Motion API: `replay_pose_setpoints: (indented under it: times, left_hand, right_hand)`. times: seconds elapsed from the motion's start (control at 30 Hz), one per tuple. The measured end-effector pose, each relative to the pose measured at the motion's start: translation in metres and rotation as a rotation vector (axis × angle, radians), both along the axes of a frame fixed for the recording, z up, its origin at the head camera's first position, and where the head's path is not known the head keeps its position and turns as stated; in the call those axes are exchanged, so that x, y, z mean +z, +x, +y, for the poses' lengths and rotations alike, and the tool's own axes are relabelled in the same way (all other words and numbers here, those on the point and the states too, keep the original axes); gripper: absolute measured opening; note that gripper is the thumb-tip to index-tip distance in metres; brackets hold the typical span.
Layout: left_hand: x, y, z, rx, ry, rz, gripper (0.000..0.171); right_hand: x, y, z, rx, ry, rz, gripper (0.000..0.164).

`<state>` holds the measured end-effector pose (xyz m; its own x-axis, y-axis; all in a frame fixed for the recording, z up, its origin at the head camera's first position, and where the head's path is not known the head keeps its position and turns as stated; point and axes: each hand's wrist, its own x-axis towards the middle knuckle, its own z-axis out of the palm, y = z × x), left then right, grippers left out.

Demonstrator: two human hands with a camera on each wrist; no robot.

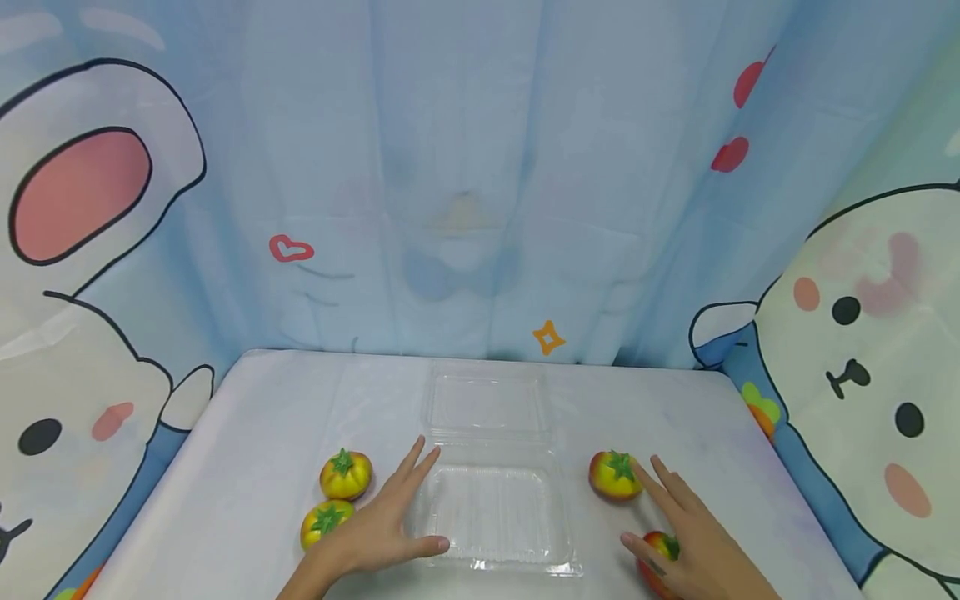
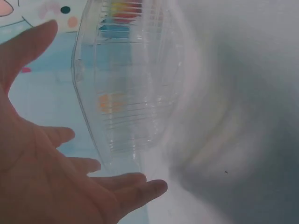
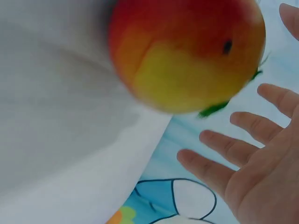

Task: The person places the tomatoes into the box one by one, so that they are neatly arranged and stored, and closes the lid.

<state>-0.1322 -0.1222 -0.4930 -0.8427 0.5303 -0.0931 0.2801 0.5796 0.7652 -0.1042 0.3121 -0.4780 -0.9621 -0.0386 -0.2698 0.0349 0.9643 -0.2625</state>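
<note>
A clear plastic clamshell box (image 1: 495,512) lies unfolded on the table, its lid (image 1: 487,404) laid back toward the curtain. My left hand (image 1: 378,525), fingers and thumb spread, hovers at the box's left side. In the left wrist view, the box's transparent ribbed wall (image 2: 135,84) stands beyond that palm. Left of it are two yellow, ribbed, tomato-like fruits, one farther back (image 1: 346,474) and one nearer (image 1: 324,522), partly behind the wrist. My right hand (image 1: 697,542) spreads over a red-and-yellow fruit (image 3: 187,56), mostly hidden in the head view. Another such fruit (image 1: 613,477) sits by its fingertips.
A white cloth covers the table (image 1: 247,450). Behind it hangs a light blue curtain (image 1: 465,167) with cartoon animals, reaching round to both sides. The table's back edge meets the curtain.
</note>
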Motion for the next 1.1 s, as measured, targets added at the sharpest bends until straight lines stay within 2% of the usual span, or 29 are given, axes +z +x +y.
replay_pose_setpoints:
  times: [0.23, 0.37, 0.57, 0.87, 1.1]
  left_hand:
    - [-0.004, 0.005, -0.001, -0.037, -0.004, -0.024, 0.118]
    - [-0.005, 0.007, -0.001, -0.046, -0.013, -0.018, 0.122]
    - [-0.007, 0.008, -0.001, -0.035, -0.021, -0.011, 0.130]
    - [-0.011, 0.005, 0.000, -0.006, -0.027, -0.017, 0.134]
    - [-0.009, 0.000, 0.001, 0.023, -0.046, -0.035, 0.132]
  right_hand:
    - [-0.003, 0.007, 0.017, -0.014, -0.001, -0.041, 0.101]
    - [-0.007, 0.011, 0.024, -0.035, -0.038, -0.074, 0.092]
    - [-0.012, 0.015, 0.031, -0.018, -0.135, -0.097, 0.081]
    - [-0.022, 0.020, 0.033, -0.074, -0.259, -0.160, 0.082]
    - [-0.027, 0.023, 0.037, -0.101, -0.325, -0.184, 0.092]
